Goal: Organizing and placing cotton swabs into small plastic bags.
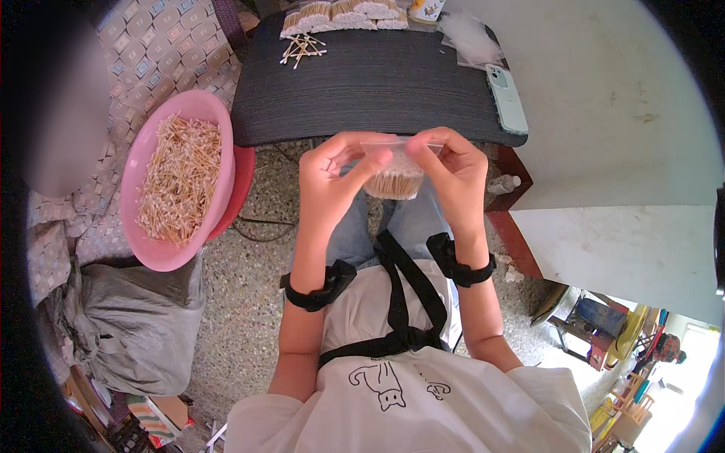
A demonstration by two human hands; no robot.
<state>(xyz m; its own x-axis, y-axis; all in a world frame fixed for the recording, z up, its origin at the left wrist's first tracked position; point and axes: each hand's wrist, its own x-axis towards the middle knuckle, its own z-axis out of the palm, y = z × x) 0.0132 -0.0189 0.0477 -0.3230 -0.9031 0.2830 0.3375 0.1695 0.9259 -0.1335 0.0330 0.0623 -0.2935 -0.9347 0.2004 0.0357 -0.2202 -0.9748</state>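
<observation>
Between my two hands, over my lap and just in front of the dark table, is a small clear zip bag [393, 183] packed with cotton swabs. My left hand [336, 172] pinches its upper left edge between thumb and fingers. At the upper right edge, my right hand [451, 171] grips it the same way. The bag's top strip runs level between the two thumbs, and the swabs' wooden sticks show in its lower part. Whether the zip is sealed cannot be made out. To the left stands a pink basin [130, 196] heaped with loose cotton swabs [181, 181].
On the table [362, 98], filled swab bags [343, 15] are piled at the far edge, near a few loose swabs [302, 48]. Empty clear bags [472, 38] and a white phone [507, 100] lie at the right. A grey plastic sack [140, 325] sits below the basin.
</observation>
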